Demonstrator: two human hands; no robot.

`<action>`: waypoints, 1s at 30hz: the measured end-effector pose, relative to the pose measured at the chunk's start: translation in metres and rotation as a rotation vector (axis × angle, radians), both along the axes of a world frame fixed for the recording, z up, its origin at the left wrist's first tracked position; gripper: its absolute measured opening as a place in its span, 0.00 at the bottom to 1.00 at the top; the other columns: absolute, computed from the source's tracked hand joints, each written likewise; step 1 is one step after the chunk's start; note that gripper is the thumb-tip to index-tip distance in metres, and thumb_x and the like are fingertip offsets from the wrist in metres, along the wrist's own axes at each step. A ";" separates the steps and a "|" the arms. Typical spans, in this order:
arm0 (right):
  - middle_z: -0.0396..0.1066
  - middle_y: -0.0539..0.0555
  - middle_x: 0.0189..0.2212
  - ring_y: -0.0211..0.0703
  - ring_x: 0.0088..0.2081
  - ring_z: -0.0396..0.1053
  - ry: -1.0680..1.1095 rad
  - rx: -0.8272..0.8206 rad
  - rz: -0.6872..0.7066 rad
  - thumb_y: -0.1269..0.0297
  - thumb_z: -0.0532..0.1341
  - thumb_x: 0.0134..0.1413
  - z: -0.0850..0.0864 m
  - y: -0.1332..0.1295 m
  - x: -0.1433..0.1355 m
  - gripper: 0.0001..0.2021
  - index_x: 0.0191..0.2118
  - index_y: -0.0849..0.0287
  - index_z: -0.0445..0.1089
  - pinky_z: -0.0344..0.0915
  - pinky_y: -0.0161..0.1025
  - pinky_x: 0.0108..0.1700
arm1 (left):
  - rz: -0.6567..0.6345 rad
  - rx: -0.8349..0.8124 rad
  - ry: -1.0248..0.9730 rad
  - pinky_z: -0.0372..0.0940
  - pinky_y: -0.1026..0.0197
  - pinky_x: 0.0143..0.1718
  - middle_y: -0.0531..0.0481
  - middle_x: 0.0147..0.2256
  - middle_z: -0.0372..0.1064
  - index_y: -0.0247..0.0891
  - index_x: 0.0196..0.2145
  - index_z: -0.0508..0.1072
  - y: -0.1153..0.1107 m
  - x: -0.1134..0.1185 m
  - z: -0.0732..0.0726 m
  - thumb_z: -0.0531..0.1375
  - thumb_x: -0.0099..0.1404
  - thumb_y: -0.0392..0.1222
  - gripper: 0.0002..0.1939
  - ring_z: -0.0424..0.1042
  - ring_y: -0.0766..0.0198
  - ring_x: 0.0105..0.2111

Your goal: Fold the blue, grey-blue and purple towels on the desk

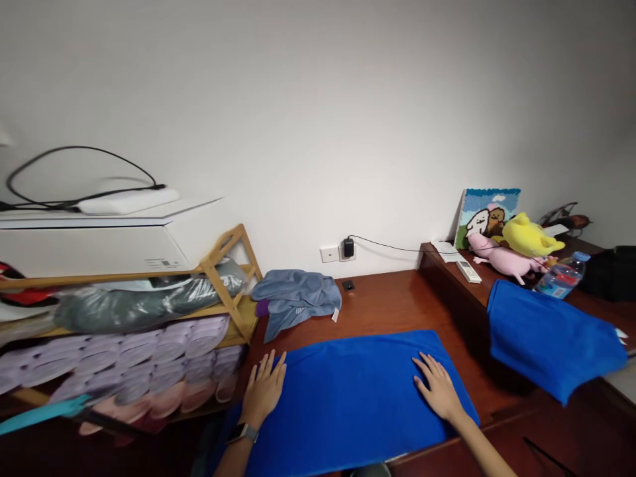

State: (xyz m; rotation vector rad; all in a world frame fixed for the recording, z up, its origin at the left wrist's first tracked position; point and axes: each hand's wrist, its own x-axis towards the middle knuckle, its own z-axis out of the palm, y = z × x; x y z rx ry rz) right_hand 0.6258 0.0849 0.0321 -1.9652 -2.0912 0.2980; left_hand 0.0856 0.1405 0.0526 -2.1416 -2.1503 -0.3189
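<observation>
A blue towel (342, 404) lies spread over the front of a reddish-brown wooden desk (392, 301). At the towel's left edge rests my left hand (265, 389), palm down with fingers apart and a watch on the wrist. My right hand (438, 386) lies flat near its right edge, fingers spread. Neither hand grips anything. A second blue cloth (551, 338) hangs over the edge of the raised surface on the right. Behind my left hand sits a crumpled grey-blue cloth (301, 298) with a white tag.
Left stands a wooden rack (231, 278) with lilac slippers (163, 351) and a white box (99, 245). On the right are a remote (468, 271), pink (504, 257) and yellow (529, 235) plush toys, a bottle (561, 275) and a picture (489, 212). A black plug (348, 248) trails a cable.
</observation>
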 end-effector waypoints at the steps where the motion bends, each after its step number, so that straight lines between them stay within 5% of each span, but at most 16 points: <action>1: 0.57 0.53 0.74 0.53 0.75 0.51 -0.001 0.021 -0.007 0.45 0.49 0.72 -0.004 0.001 0.001 0.29 0.71 0.48 0.65 0.47 0.58 0.76 | 0.016 0.024 -0.029 0.56 0.40 0.71 0.41 0.68 0.67 0.43 0.65 0.73 0.003 -0.002 0.003 0.48 0.74 0.46 0.28 0.62 0.46 0.70; 5: 0.57 0.52 0.74 0.53 0.75 0.51 -0.027 0.056 0.021 0.45 0.48 0.73 -0.012 0.003 0.005 0.29 0.72 0.47 0.64 0.46 0.58 0.76 | 0.091 0.053 -0.198 0.63 0.48 0.66 0.40 0.64 0.72 0.42 0.59 0.78 0.002 -0.022 0.006 0.50 0.72 0.43 0.24 0.70 0.50 0.63; 11: 0.55 0.51 0.75 0.51 0.76 0.49 -0.088 0.033 0.059 0.44 0.47 0.73 -0.012 0.003 0.011 0.29 0.72 0.46 0.63 0.47 0.57 0.76 | 0.154 -0.016 -0.278 0.71 0.60 0.52 0.48 0.43 0.83 0.45 0.46 0.81 0.016 -0.052 0.016 0.56 0.69 0.38 0.15 0.80 0.59 0.46; 16: 0.53 0.50 0.75 0.51 0.76 0.47 -0.110 0.015 0.069 0.46 0.46 0.74 -0.009 0.004 0.009 0.30 0.74 0.46 0.61 0.45 0.56 0.76 | 0.217 0.083 -0.265 0.69 0.52 0.57 0.37 0.56 0.77 0.39 0.60 0.75 0.022 -0.046 0.033 0.51 0.72 0.38 0.23 0.77 0.52 0.54; 19: 0.53 0.51 0.76 0.52 0.77 0.46 -0.138 0.035 0.049 0.49 0.46 0.73 -0.005 0.002 0.000 0.30 0.74 0.48 0.61 0.44 0.58 0.76 | 0.160 0.112 -0.250 0.63 0.49 0.64 0.38 0.62 0.73 0.39 0.62 0.74 -0.009 -0.034 0.025 0.46 0.76 0.45 0.25 0.71 0.50 0.61; 26: 0.53 0.50 0.75 0.53 0.76 0.48 -0.109 0.065 0.065 0.47 0.44 0.74 -0.015 -0.023 -0.029 0.30 0.74 0.47 0.59 0.46 0.59 0.76 | 0.105 0.061 -0.066 0.53 0.40 0.72 0.43 0.72 0.60 0.45 0.71 0.64 -0.113 -0.019 -0.036 0.49 0.74 0.57 0.33 0.57 0.47 0.73; 30: 0.55 0.50 0.75 0.53 0.76 0.48 -0.104 0.042 0.061 0.47 0.46 0.73 -0.014 -0.031 -0.032 0.30 0.74 0.46 0.60 0.46 0.59 0.76 | 0.139 0.071 -0.018 0.52 0.36 0.71 0.41 0.72 0.60 0.46 0.70 0.66 -0.123 -0.016 -0.027 0.49 0.73 0.56 0.32 0.58 0.43 0.72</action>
